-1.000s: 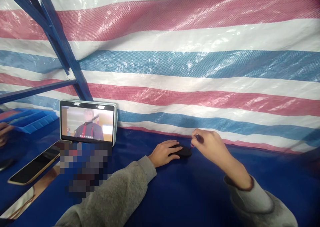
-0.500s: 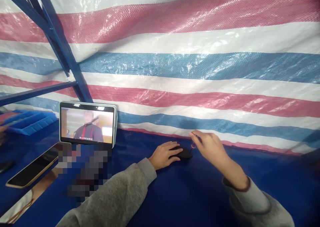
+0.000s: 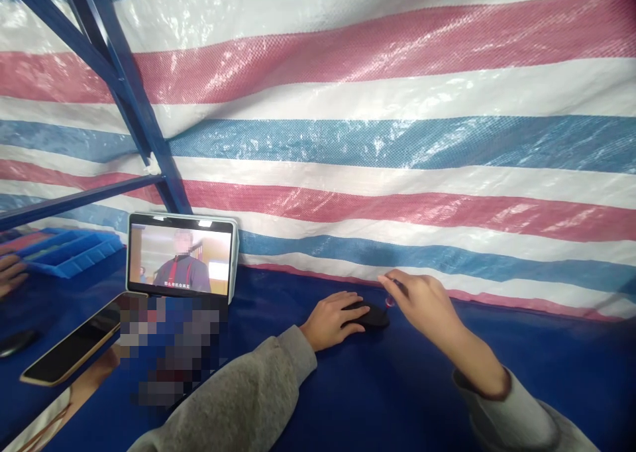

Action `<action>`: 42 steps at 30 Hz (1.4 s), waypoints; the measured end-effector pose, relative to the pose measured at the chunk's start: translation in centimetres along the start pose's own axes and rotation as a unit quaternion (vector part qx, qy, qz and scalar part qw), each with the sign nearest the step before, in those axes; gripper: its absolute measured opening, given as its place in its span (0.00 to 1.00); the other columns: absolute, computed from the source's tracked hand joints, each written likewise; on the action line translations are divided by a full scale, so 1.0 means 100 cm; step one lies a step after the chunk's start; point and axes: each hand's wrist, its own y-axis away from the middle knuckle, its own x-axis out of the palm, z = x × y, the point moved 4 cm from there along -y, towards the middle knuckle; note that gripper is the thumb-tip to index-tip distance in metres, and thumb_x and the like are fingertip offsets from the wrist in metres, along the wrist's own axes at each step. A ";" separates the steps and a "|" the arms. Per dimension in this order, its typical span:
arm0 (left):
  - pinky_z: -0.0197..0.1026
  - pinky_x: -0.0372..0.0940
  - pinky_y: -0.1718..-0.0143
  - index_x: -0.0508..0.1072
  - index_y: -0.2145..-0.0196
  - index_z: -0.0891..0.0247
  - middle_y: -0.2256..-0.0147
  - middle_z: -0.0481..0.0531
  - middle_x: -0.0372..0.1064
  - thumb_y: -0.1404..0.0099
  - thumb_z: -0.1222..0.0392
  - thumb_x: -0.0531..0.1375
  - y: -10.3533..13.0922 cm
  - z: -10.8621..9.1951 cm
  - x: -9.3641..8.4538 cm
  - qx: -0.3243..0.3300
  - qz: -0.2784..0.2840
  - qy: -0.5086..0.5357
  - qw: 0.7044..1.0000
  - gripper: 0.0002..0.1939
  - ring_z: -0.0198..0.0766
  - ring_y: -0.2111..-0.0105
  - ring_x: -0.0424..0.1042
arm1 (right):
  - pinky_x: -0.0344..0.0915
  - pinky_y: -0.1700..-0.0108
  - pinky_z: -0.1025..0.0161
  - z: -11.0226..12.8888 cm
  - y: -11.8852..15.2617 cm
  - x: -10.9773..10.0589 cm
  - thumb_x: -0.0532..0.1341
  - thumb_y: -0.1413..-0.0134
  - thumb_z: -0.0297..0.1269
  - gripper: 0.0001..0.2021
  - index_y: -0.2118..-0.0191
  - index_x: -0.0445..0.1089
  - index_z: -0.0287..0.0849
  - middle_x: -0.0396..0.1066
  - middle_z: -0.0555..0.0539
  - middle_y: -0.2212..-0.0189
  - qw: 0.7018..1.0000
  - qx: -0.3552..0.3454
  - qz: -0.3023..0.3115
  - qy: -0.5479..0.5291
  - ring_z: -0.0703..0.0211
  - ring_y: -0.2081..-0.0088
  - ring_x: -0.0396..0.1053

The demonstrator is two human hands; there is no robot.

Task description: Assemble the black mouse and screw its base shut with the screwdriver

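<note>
My left hand lies over a black computer mouse on the blue table, gripping it with fingers on top and thumb along the near side. Beside it, my right hand is closed around a small screwdriver with a dark handle and a pinkish see-through part. Its thin shaft points down at the right end of the mouse; whether the tip touches is too small to tell. Most of the handle is hidden by my fingers.
A tablet playing a video leans at the back left. Before it lies a phone, over another person's forearm. Further left are a blue parts tray, another person's hand and a second black mouse. A striped tarp hangs behind.
The whole view has shifted slightly, so things sit a little lower and further right. Both hands keep their hold. At the far left, the other person's hand shows more.
</note>
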 end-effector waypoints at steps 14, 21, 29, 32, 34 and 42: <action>0.50 0.58 0.38 0.68 0.43 0.56 0.43 0.53 0.65 0.31 0.47 0.55 0.000 0.000 0.000 0.008 0.017 -0.007 1.000 0.22 0.43 0.41 0.64 | 0.59 0.69 0.60 0.000 0.001 0.007 0.47 0.37 0.36 0.15 0.51 0.65 0.40 0.78 0.43 0.63 0.995 0.004 0.089 0.050 0.51 0.69 0.75; 0.51 0.55 0.36 0.63 0.39 0.58 0.40 0.57 0.61 0.29 0.50 0.54 -0.002 -0.017 0.006 0.038 0.043 -0.005 0.998 0.23 0.45 0.38 0.58 | 0.60 0.65 0.60 -0.016 0.006 -0.004 0.49 0.41 0.32 0.15 0.54 0.69 0.43 0.76 0.46 0.71 0.993 -0.013 0.113 0.013 0.53 0.68 0.73; 0.52 0.57 0.37 0.63 0.39 0.58 0.41 0.58 0.62 0.28 0.49 0.52 -0.001 -0.020 0.009 0.040 0.030 -0.025 0.998 0.23 0.45 0.39 0.61 | 0.58 0.69 0.62 -0.015 0.010 -0.008 0.47 0.36 0.43 0.15 0.61 0.69 0.46 0.74 0.48 0.74 0.990 0.012 0.136 0.026 0.53 0.70 0.73; 0.51 0.57 0.37 0.64 0.40 0.59 0.42 0.58 0.63 0.29 0.49 0.53 0.000 -0.019 0.009 0.035 0.023 -0.032 0.999 0.23 0.45 0.41 0.63 | 0.60 0.66 0.62 -0.012 0.009 -0.007 0.49 0.39 0.35 0.11 0.59 0.68 0.45 0.75 0.47 0.67 0.993 -0.006 0.121 0.013 0.54 0.67 0.73; 0.50 0.57 0.37 0.65 0.41 0.59 0.42 0.57 0.64 0.29 0.49 0.54 0.000 -0.018 0.008 0.026 0.016 -0.028 0.999 0.22 0.44 0.42 0.64 | 0.60 0.64 0.62 -0.012 0.009 -0.005 0.49 0.41 0.31 0.12 0.58 0.68 0.44 0.75 0.46 0.64 0.994 -0.018 0.107 0.006 0.55 0.65 0.73; 0.51 0.59 0.38 0.66 0.41 0.58 0.43 0.57 0.64 0.29 0.50 0.54 0.000 -0.015 0.008 0.017 -0.002 -0.016 1.000 0.21 0.44 0.42 0.64 | 0.60 0.67 0.60 -0.017 0.005 0.002 0.45 0.34 0.46 0.18 0.55 0.68 0.45 0.75 0.47 0.73 0.991 0.012 0.126 0.040 0.50 0.67 0.74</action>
